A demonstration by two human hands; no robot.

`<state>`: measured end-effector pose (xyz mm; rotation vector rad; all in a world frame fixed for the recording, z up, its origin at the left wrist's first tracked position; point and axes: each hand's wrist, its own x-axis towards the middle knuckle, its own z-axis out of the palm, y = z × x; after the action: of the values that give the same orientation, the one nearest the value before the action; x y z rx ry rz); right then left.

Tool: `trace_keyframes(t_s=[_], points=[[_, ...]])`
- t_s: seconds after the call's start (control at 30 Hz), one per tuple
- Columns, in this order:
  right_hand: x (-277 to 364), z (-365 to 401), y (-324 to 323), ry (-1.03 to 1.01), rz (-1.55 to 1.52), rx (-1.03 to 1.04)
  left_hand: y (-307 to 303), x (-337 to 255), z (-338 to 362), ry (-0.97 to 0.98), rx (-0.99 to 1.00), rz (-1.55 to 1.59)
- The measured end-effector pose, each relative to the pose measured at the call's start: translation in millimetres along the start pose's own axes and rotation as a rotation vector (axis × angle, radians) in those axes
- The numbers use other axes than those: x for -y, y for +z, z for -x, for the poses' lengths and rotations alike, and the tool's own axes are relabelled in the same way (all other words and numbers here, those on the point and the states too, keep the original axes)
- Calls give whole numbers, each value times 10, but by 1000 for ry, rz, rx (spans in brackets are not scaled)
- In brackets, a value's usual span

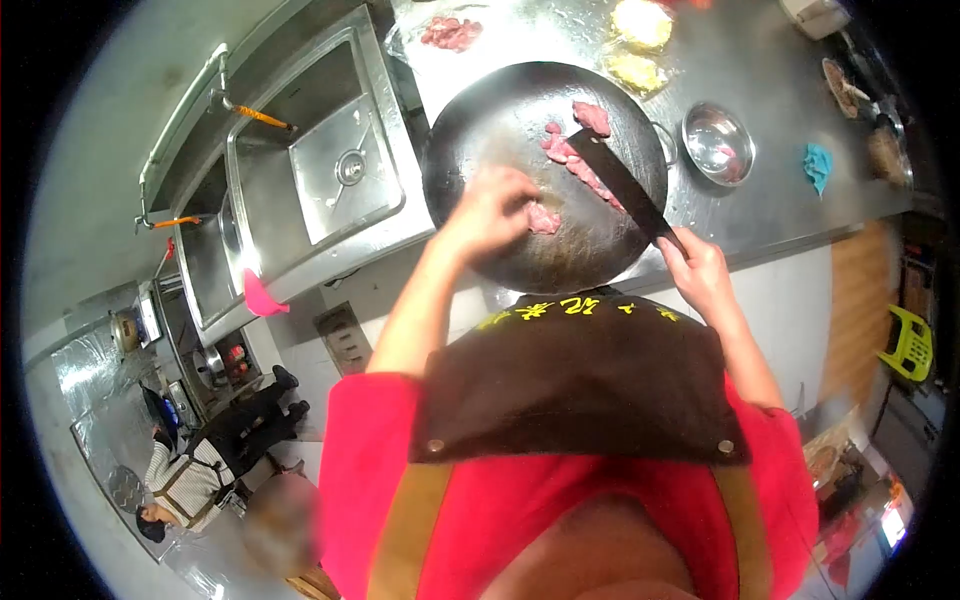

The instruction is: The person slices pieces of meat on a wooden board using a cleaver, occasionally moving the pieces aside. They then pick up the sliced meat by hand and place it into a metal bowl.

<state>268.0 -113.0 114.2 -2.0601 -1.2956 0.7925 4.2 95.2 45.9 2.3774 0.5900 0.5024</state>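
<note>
A large dark round pan (470,130) rests on the steel counter in front of me. My right hand (700,272) is closed round the handle of a dark cleaver (625,190), whose blade slants across the pan's right side. Beside and partly under the blade lies a strip of raw meat (588,172), with another meat piece (591,118) above it. My left hand (492,208), slightly blurred, is over the pan's left part, its curled fingertips next to a small meat piece (543,218). Whether those fingers grip it cannot be made out.
A metal bowl (717,145) and a blue cloth (817,168) are right of the pan. Bagged meat (452,34) and yellow food in bags (640,25) lie behind it. Steel sinks (345,150) stand at left. A person (195,475) is at lower left.
</note>
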Motion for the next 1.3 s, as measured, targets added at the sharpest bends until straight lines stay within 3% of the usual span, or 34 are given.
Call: trace_keyframes(t_s=[0.07, 0.2, 0.23, 0.33, 0.47, 0.57, 0.73, 0.87, 0.9, 1.03, 1.23, 1.3], points=[[91, -58, 55, 29, 10, 49, 152, -134, 139, 1, 0, -103], [256, -168, 101, -1, 25, 98, 354, -153, 212, -148, -5, 43], [248, -198, 116, -12, 25, 103, 364, -164, 217, -36, -134, 41], [214, -217, 161, -39, 20, 93, 335, -391, 233, 9, -393, -201], [213, -193, 135, -89, 62, 72, 545, -412, 548, 147, -174, -46], [235, -148, 103, -97, 139, 80, 626, -452, 584, 75, -322, -15], [138, -107, 144, -330, 290, 58, 653, -451, 382, -79, -494, -78], [98, -62, 216, -393, 321, 142, 821, -267, 376, -48, -377, -46], [84, -75, 236, -330, 341, 161, 755, -371, 325, -99, -403, -18], [82, -180, 225, -196, 389, 105, 729, -293, 289, 29, -381, -4], [46, -102, 143, -228, 373, 71, 746, -393, 166, -47, -483, -35], [21, -45, 137, -289, 396, 90, 780, -335, 186, -24, -398, -51]])
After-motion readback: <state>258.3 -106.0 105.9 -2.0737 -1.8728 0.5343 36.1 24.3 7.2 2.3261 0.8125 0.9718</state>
